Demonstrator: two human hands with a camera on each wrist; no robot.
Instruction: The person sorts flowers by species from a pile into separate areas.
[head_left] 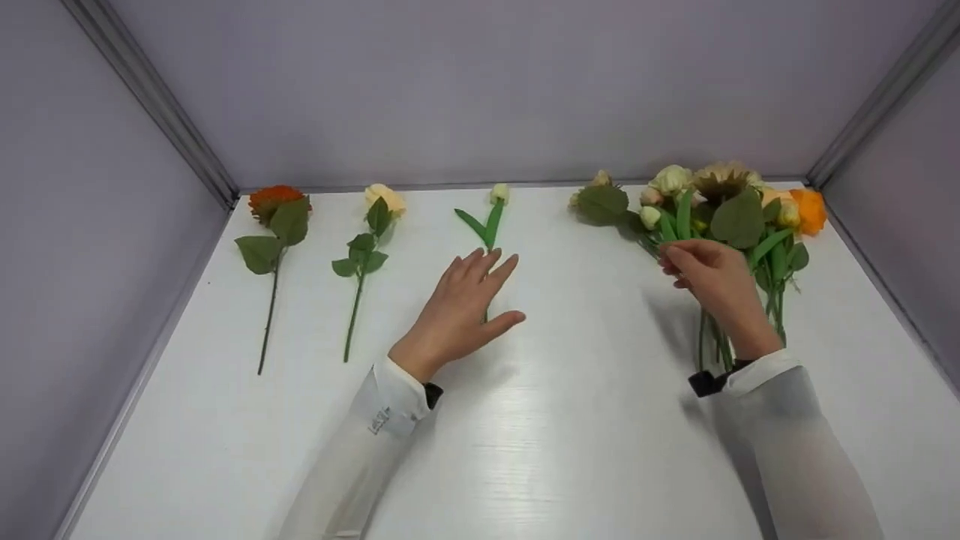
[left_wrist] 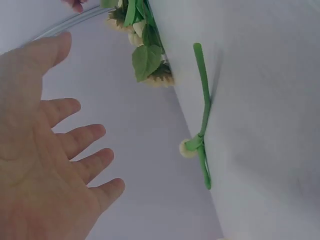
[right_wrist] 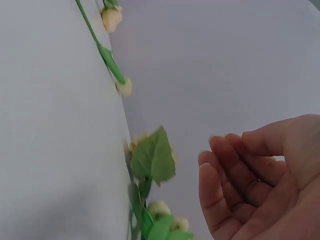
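A: As two pale sleeves (head_left: 806, 450) reach in over the white surface (head_left: 574, 450), what are the hands doing?

B: The left hand (head_left: 459, 306) is spread wide, its grip released, raised above the stem of a tulip (head_left: 493, 223). The right hand (head_left: 712, 285) has loosely bent fingers, its grip holding nothing, in front of a mixed bunch of flowers (head_left: 739, 217).

A: Where exactly is the tulip?

B: Lying mid-surface, cream bloom pointing away, two green leaves, apart from the left palm.

A: And around it?

B: To its left lie a cream rose (head_left: 385, 201), then an orange-red flower (head_left: 276, 202); the bunch is well to its right. Behind everything stands a greyish-lilac wall (head_left: 495, 90).
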